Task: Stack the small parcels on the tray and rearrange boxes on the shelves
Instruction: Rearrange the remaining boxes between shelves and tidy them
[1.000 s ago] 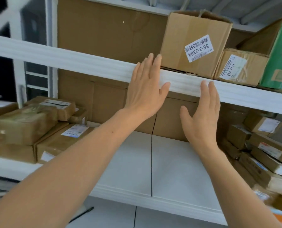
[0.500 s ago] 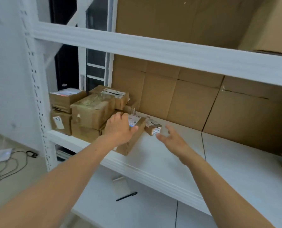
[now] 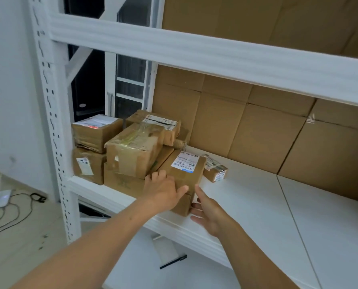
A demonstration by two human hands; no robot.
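Both hands have dropped from the upper beam point(image 3: 194, 51) to the lower shelf board point(image 3: 257, 205). In the last half second the right hand point(image 3: 210, 213) has drawn back from beside the small parcel point(image 3: 214, 171) to the labelled box point(image 3: 184, 174).

Nearest: right hand spread, fingers straight, thumb up, at the box's near right corner. I cannot tell if it touches.

Left hand point(image 3: 163, 190) lies over the box's near top corner, fingers curled over the far-left edge, thumb along the front edge.

Judgement: a two-hand lift or slide of this box is being set up, so this is the shelf-rearranging part of the task.

The box's near end sits close to the board's front lip, just under the hands.

Left of the left hand, the box stack point(image 3: 134, 151) crowds against the box, leaving no room that way.

Beyond the right hand's fingertips, the small parcel lies just beside the box's far right corner.

Right of the right hand, the board is bare white as far as the view shows, which is the open side.

Farthest: cardboard backing point(image 3: 257, 132).
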